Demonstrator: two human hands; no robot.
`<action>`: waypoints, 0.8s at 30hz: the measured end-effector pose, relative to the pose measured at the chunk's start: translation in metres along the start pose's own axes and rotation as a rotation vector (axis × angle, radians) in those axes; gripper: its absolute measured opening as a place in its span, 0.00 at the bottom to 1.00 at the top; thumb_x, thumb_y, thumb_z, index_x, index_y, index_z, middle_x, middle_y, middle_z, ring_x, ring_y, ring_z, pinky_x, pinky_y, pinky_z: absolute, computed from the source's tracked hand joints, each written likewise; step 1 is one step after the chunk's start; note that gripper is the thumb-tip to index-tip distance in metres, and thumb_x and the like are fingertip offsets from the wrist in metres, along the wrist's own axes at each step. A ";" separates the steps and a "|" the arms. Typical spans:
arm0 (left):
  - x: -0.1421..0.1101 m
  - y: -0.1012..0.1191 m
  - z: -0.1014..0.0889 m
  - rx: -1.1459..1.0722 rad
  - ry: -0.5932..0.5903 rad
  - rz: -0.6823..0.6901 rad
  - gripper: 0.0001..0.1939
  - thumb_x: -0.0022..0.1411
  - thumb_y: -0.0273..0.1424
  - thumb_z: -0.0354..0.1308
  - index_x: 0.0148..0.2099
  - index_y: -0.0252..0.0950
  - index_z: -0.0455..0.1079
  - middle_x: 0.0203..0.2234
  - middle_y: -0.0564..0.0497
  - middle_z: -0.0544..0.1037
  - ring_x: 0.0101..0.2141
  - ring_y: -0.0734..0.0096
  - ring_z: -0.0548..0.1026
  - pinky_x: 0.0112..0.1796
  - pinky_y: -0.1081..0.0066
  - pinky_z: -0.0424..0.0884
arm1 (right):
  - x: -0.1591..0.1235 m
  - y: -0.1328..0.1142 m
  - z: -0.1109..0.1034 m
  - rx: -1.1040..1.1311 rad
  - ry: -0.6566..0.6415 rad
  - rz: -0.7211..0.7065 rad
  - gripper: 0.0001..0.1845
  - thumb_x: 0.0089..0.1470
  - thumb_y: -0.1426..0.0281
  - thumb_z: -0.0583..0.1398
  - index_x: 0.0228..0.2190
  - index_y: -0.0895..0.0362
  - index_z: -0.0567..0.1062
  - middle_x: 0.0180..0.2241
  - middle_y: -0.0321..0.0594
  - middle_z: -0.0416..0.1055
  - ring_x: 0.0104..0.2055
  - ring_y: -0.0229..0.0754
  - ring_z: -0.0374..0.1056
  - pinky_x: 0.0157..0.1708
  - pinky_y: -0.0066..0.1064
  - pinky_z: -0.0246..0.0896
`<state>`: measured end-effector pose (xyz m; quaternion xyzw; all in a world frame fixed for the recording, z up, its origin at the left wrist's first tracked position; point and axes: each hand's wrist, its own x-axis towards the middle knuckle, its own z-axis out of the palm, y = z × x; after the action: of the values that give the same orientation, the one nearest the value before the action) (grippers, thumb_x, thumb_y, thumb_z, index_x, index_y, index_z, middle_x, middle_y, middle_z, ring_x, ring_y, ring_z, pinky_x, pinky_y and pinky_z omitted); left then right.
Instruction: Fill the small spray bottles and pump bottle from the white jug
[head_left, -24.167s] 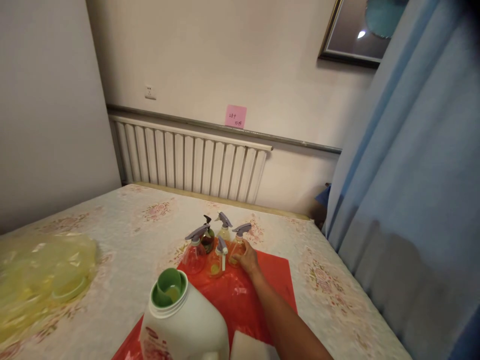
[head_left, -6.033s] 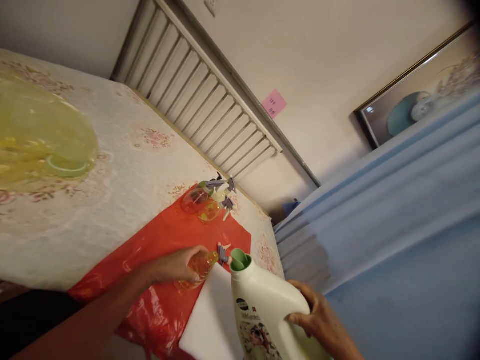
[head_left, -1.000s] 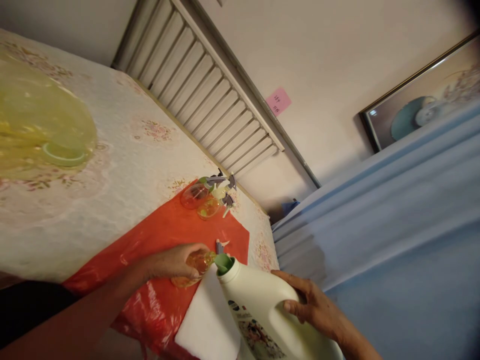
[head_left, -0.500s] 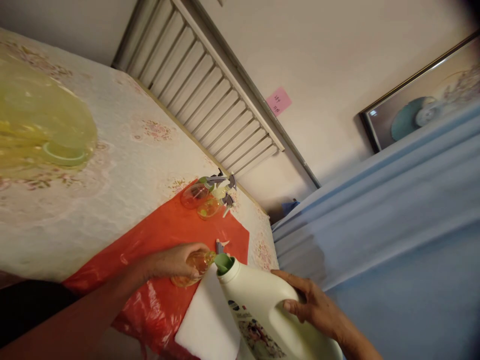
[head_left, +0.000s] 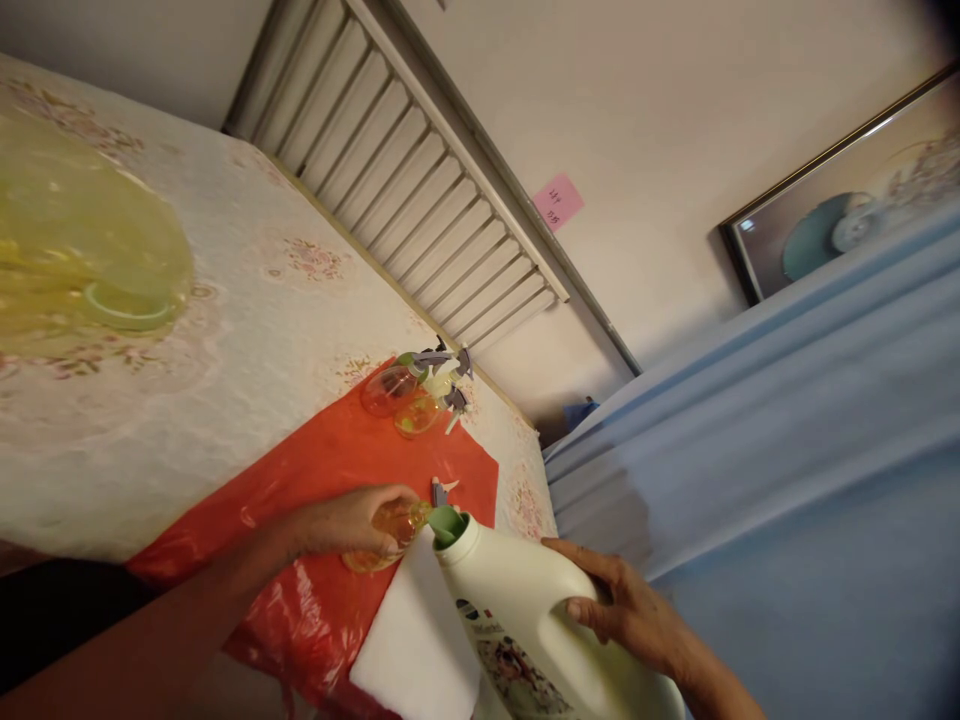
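My left hand (head_left: 367,522) is wrapped round a small clear bottle (head_left: 390,525) with yellowish liquid inside, over a red plastic sheet (head_left: 300,480). My right hand (head_left: 626,610) grips the handle of a large cream-coloured jug (head_left: 517,590) with a printed flower label. The jug is tilted, its green spout (head_left: 448,525) at the mouth of the small bottle. I cannot make out a stream between them. A loose spray head (head_left: 441,492) lies just beyond the spout. Below the jug's neck is a white cloth or pad (head_left: 420,640).
Several spray bottles (head_left: 416,412) stand at the far end of the red sheet. A large transparent yellow container (head_left: 90,240) is on the flowered tablecloth (head_left: 247,350) at left. A radiator (head_left: 420,170) runs along the wall; a blue cloth (head_left: 787,480) covers something at right.
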<state>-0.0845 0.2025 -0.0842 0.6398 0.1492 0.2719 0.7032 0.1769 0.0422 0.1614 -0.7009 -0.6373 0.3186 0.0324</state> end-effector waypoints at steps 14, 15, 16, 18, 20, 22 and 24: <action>0.001 -0.002 0.001 -0.001 0.003 0.002 0.28 0.47 0.29 0.62 0.54 0.41 0.67 0.45 0.52 0.79 0.48 0.56 0.77 0.45 0.66 0.72 | -0.001 -0.004 0.000 -0.014 0.004 0.022 0.39 0.51 0.49 0.63 0.60 0.54 0.68 0.39 0.41 0.76 0.28 0.37 0.62 0.21 0.23 0.58; 0.001 -0.001 0.001 0.005 0.003 0.005 0.28 0.47 0.29 0.62 0.53 0.41 0.67 0.45 0.52 0.79 0.48 0.56 0.77 0.45 0.66 0.72 | -0.001 -0.005 0.000 -0.014 0.005 0.021 0.39 0.51 0.49 0.63 0.60 0.54 0.68 0.39 0.41 0.76 0.28 0.37 0.62 0.21 0.23 0.58; 0.001 -0.001 0.001 0.009 0.004 0.008 0.28 0.47 0.29 0.62 0.53 0.41 0.67 0.45 0.52 0.79 0.47 0.56 0.77 0.45 0.66 0.72 | -0.001 -0.005 0.000 -0.014 0.007 0.021 0.39 0.50 0.49 0.63 0.59 0.54 0.68 0.39 0.41 0.76 0.28 0.37 0.63 0.21 0.23 0.58; 0.001 0.000 0.001 0.002 0.003 0.008 0.27 0.47 0.29 0.62 0.52 0.41 0.67 0.45 0.52 0.79 0.48 0.56 0.77 0.45 0.66 0.73 | -0.001 -0.006 -0.001 -0.016 0.007 0.024 0.39 0.50 0.49 0.63 0.59 0.53 0.69 0.40 0.42 0.76 0.29 0.38 0.64 0.21 0.23 0.59; 0.000 0.000 0.001 -0.014 -0.001 -0.003 0.28 0.47 0.29 0.62 0.52 0.41 0.67 0.45 0.52 0.79 0.48 0.55 0.77 0.45 0.66 0.73 | -0.001 -0.006 -0.001 -0.012 0.005 0.025 0.39 0.50 0.49 0.63 0.59 0.53 0.69 0.42 0.42 0.76 0.30 0.38 0.64 0.21 0.23 0.58; 0.000 0.001 0.002 -0.025 -0.002 -0.013 0.28 0.47 0.29 0.62 0.52 0.41 0.67 0.45 0.52 0.79 0.48 0.55 0.76 0.45 0.66 0.72 | -0.001 -0.005 -0.001 -0.004 0.005 0.022 0.39 0.50 0.50 0.64 0.59 0.53 0.68 0.42 0.42 0.76 0.30 0.38 0.64 0.21 0.23 0.58; -0.001 0.003 0.002 -0.030 0.000 -0.014 0.27 0.47 0.29 0.63 0.53 0.41 0.67 0.45 0.52 0.79 0.49 0.55 0.76 0.46 0.66 0.72 | -0.001 -0.005 -0.001 0.004 0.004 0.018 0.39 0.50 0.50 0.64 0.60 0.54 0.68 0.42 0.43 0.76 0.29 0.38 0.64 0.21 0.23 0.58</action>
<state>-0.0846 0.2008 -0.0815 0.6283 0.1494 0.2692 0.7145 0.1732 0.0426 0.1645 -0.7072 -0.6303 0.3188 0.0320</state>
